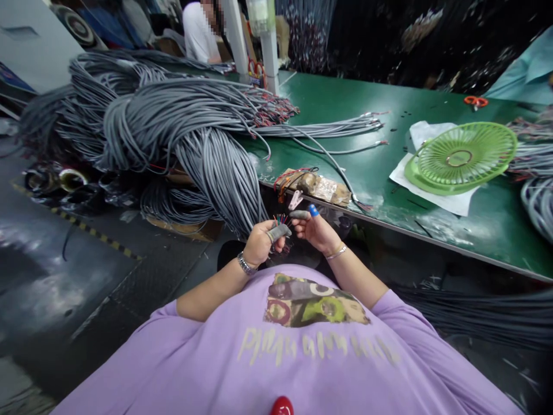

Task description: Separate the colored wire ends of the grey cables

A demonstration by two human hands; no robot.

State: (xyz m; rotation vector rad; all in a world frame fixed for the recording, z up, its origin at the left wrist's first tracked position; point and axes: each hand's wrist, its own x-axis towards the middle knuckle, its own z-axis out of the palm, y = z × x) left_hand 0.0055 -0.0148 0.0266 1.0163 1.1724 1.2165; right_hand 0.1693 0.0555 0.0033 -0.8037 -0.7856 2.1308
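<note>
Colored wires in hand
The left hand pinches them; the right hand is narrowed just beside, its grip unclear. Gray cables lie toward ten o'clock.

The green bench was covered towards its left end by a heap of grey cables, draped over the near edge. Several straighter cables were stretched towards the middle. A taped block was set along the near edge. Towards the right end, a round green slatted piece was rested on white paper; orange-handled scissors were laid by the far edge.
</note>
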